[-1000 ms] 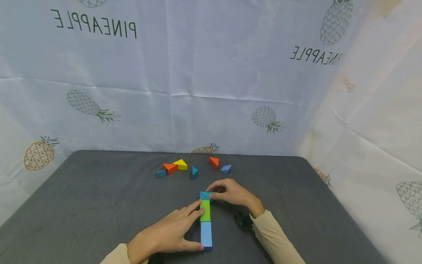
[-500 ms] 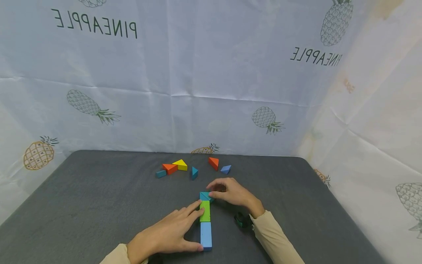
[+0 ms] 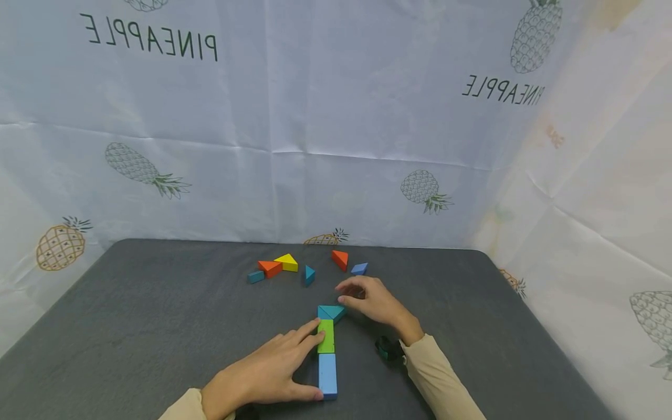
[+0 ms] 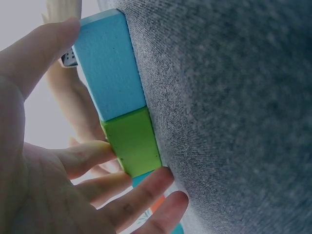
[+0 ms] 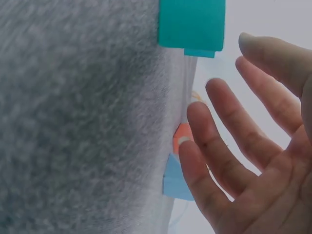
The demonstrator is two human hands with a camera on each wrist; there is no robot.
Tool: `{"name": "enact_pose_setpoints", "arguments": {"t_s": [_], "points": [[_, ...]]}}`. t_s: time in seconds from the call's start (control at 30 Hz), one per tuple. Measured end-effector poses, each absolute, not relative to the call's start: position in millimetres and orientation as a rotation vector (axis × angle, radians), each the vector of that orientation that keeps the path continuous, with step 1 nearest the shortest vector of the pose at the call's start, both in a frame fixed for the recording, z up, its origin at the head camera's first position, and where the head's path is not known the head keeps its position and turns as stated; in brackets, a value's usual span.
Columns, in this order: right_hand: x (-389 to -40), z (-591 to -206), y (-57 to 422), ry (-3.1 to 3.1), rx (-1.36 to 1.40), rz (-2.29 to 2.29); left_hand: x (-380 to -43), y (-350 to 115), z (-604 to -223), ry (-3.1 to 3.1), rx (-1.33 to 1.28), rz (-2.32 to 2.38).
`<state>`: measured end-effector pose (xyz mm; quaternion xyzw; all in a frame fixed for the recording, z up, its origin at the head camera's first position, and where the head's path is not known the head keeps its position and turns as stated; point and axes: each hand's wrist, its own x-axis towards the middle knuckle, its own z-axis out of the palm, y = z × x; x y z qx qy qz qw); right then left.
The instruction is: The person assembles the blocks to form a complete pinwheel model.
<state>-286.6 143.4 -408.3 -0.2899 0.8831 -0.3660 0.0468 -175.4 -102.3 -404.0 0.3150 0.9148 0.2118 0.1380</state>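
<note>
My left hand (image 3: 270, 367) lies along the left side of a row of wooden toy blocks, fingers spread. Its thumb touches the near end of a light blue rectangular block (image 3: 328, 374), while fingertips rest against a green block (image 3: 326, 336). In the left wrist view, the blue block (image 4: 109, 66) and green block (image 4: 132, 141) meet end to end. Two teal triangular blocks (image 3: 335, 313) sit together at the far end of the row. My right hand (image 3: 374, 300) hovers just beyond them, fingers loosely bent and holding nothing; a teal block (image 5: 191, 23) shows apart from its fingertips.
Farther back on the dark grey table (image 3: 157, 326) lie an orange triangle (image 3: 270, 268), a yellow triangle (image 3: 287, 263), a small teal block (image 3: 255, 277), a teal triangle (image 3: 309, 275), a red-orange triangle (image 3: 340, 260) and a blue block (image 3: 359, 269). A pineapple-print curtain (image 3: 336, 116) hangs behind.
My right hand has let go of the right teal triangle and moved slightly away, up and to the right. The left hand and the row have stayed in place.
</note>
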Motion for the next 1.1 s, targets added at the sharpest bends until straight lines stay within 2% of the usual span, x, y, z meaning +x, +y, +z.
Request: {"name": "enact_pose_setpoints", "arguments": {"t_s": [0.67,1.1], "points": [[-308,-417,157,2.904,-0.743,-1.175,-175,-102,-404,2.623,0.879,0.622],[-323,-416,156,3.001,-0.541,-1.115,-176,-102,-404,2.610,0.885,0.625]]}}
